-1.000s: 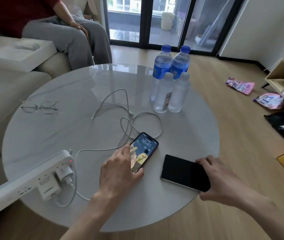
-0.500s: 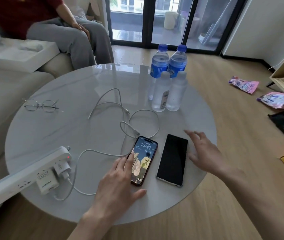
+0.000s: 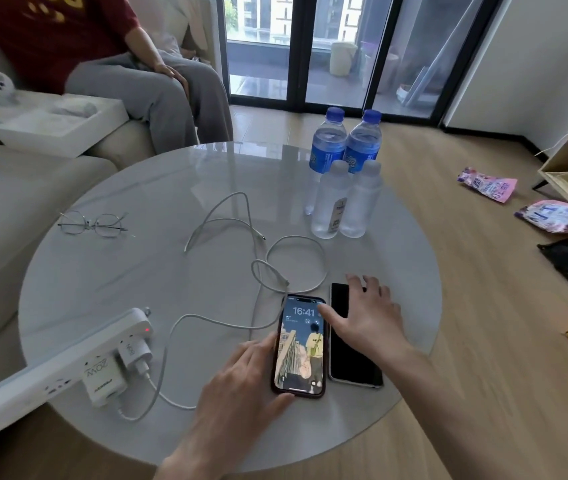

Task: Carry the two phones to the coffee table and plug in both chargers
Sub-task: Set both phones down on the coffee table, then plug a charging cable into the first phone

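Grey marble-look round counter [image 3: 130, 271], glossy, carrying everything for the job. Lying flat near the front edge, side by side and almost touching: lit phone [image 3: 301, 344] in a dark red case, showing 16:41, and dark phone [image 3: 348, 355] with a black screen just to its right. Left hand [image 3: 241, 386] open, fingers spread, fingertips resting against the lit phone's left edge, gripping nothing. Right hand [image 3: 362, 317] also open and flat, palm over the dark phone's upper half, thumb reaching onto the lit screen; pressing or only hovering, impossible to tell. Two white cables [image 3: 254, 237] looping loosely behind the phones, both connector ends lying free, neither plugged in. At left, white power strip [image 3: 67, 368] hanging partly off the counter edge, red light on, holding two white chargers [image 3: 116, 368].

Likely risks: tangled loops making it easy to grab the wrong end or drag one cable with the other; a tug on a cable shifting the overhanging strip; a thumb on the lit screen triggering something; phones sliding on the slick top toward the near edge; four water bottles [image 3: 341, 188] standing just behind the loops, possibly knocked by a snagged cable.
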